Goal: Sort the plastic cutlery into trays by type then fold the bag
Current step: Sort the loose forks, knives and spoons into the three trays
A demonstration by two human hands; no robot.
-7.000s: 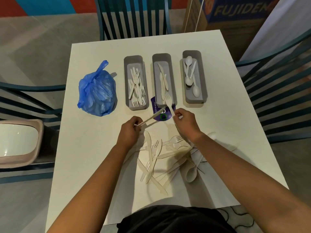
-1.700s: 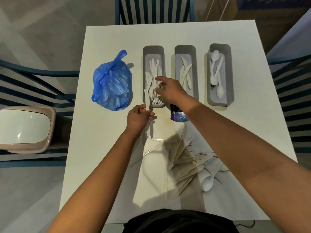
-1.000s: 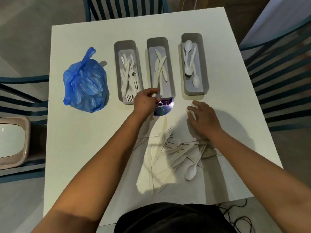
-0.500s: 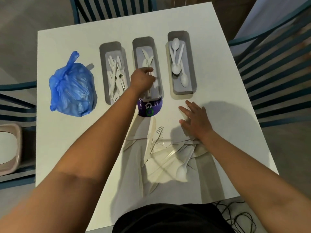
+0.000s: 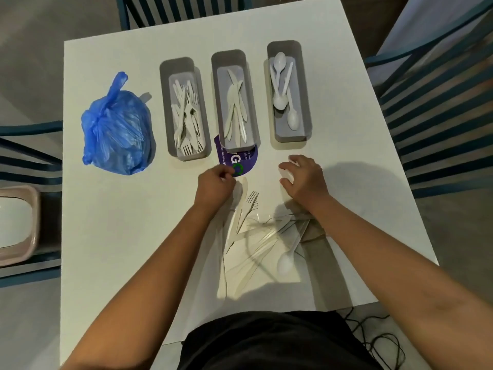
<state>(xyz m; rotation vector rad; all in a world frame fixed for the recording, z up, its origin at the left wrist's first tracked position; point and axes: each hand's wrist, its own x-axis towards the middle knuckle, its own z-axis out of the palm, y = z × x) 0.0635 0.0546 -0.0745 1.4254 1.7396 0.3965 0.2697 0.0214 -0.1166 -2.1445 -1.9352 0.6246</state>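
Observation:
Three grey trays stand in a row on the white table (image 5: 120, 236): the fork tray (image 5: 164, 102), the knife tray (image 5: 215, 102) and the spoon tray (image 5: 306, 102). A loose pile of white plastic cutlery (image 5: 256, 236) lies in front of me. My left hand (image 5: 214, 186) hovers at the pile's far edge with fingers curled and nothing visible in them. My right hand (image 5: 305, 180) is to the right of it, its fingers curled round a white piece, mostly hidden. A knotted blue bag (image 5: 117, 129) sits at the left.
A purple printed wrapper (image 5: 240, 160) lies under the knife tray's near end. Blue slatted chairs (image 5: 440, 102) surround the table. A pink bin (image 5: 16, 222) stands at the left and a black cable (image 5: 378, 343) lies on the floor.
My left hand has come back from over the knife tray to the pile's far edge. My right hand went from lying flat to curling round a white piece.

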